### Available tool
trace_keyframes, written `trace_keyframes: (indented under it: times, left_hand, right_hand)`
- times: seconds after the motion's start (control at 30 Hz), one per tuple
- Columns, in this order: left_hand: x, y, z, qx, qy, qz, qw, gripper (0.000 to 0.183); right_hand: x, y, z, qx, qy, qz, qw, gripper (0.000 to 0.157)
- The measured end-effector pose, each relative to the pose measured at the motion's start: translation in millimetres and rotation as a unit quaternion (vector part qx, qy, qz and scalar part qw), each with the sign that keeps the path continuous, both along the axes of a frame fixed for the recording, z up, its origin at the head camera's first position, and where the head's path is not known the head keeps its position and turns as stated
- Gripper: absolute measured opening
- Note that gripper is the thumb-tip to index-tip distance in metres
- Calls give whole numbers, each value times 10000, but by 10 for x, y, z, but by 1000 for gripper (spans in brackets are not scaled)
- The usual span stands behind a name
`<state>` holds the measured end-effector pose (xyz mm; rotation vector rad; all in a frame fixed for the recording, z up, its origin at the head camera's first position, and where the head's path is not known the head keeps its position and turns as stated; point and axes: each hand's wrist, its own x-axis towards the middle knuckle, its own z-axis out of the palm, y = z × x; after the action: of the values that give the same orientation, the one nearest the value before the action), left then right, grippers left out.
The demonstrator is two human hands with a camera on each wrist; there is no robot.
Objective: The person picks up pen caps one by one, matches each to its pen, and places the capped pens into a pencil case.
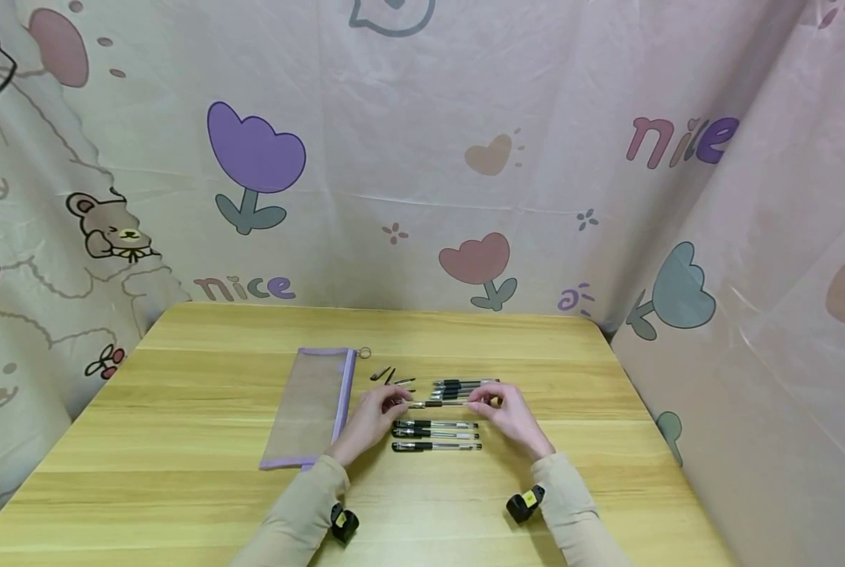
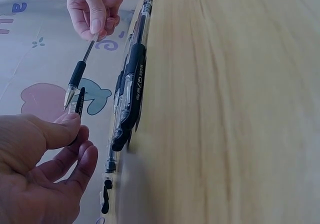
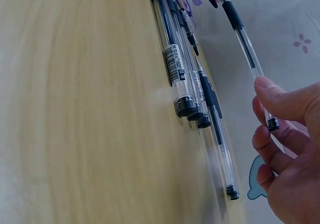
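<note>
My right hand (image 1: 509, 411) pinches the rear end of an uncapped clear gel pen (image 3: 245, 46) with a black grip. The pen's bare metal tip points at my left hand (image 1: 372, 417), raised above the table. Between thumb and fingers, my left hand holds a black pen cap (image 2: 79, 101), close beside that tip but apart from it. Nearer my body, three capped gel pens (image 1: 436, 435) lie side by side between my forearms. Just beyond my right hand lie several uncapped pens (image 1: 454, 389). Several loose caps (image 1: 379, 373) lie beyond my left hand.
A mesh zip pouch (image 1: 305, 409) with purple edging lies flat left of my left hand, its ring pull at the far right corner. Printed cloth (image 1: 422, 157) hangs behind the wooden table (image 1: 535, 339). Each wrist wears a small black camera (image 1: 525, 504).
</note>
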<state>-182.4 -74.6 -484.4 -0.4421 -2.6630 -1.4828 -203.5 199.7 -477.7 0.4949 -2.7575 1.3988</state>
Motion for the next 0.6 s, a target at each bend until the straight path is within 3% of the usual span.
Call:
trace_keyframes:
  times: [0.6]
  left_hand:
    - [14, 27, 13, 42, -48, -100, 9999, 17]
  right_hand:
    - [-2, -18, -23, -45, 45, 167, 9998, 9]
